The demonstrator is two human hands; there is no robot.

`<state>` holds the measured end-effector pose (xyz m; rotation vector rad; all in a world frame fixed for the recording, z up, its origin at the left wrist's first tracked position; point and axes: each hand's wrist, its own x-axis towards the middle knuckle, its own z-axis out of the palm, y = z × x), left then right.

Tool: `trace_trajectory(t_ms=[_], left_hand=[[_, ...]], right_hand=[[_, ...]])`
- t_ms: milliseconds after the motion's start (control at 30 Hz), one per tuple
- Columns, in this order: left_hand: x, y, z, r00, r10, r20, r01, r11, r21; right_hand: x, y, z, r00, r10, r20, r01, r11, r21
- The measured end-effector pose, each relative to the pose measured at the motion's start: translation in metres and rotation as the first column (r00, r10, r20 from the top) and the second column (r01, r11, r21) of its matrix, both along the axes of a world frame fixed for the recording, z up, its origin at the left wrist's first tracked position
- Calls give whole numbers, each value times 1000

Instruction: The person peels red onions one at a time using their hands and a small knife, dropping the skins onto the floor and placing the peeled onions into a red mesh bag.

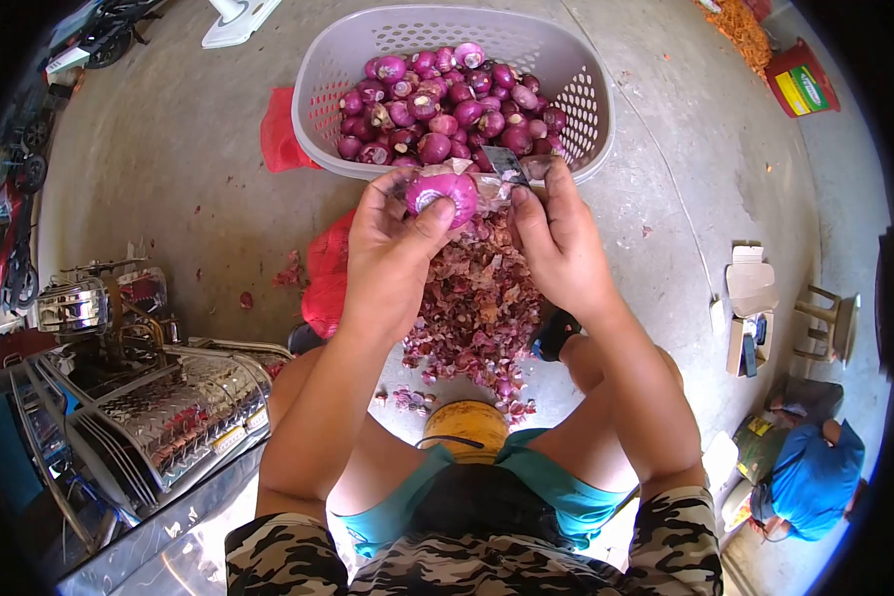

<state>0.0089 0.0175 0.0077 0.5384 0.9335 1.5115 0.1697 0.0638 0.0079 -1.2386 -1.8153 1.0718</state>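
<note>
My left hand [387, 253] is closed round a purple-red onion [443, 195], its thumb pressed on the near side. A strip of papery skin [492, 189] stretches from the onion toward my right hand [568, 243]. That hand grips a small knife [505, 162], its flat dark blade pointing up and left; the fingers cover most of the handle. Just beyond both hands, a grey plastic basket [318, 119] contains many red onions [432, 99]. Beneath the hands, a heap of onion skins [477, 308] covers the floor between my legs.
Red mesh bags [330, 278] lie left of the skins. A yellow container [467, 427] sits between my knees. Shiny metal vehicle parts [189, 397] stand at left. On the right are an open cardboard box [750, 308], a wooden stool [824, 323] and a person in blue [815, 477].
</note>
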Motion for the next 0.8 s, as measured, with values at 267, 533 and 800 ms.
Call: trace_trajectory(t_ms=[267,533,800], left_hand=[[-1,-1,0,996,-41,83,44,998,-46],[-5,0,2,974,-132,186,145,988,-56],[-9,0,4,978,-107,178,123,989,-79]], right_hand=[[-2,-8,14,989,103,-102,-113,990,-89],[-7,-5,-6,996,94,3,-93,990,104],[2,-3,7,992,104,-73,-104,995,14]])
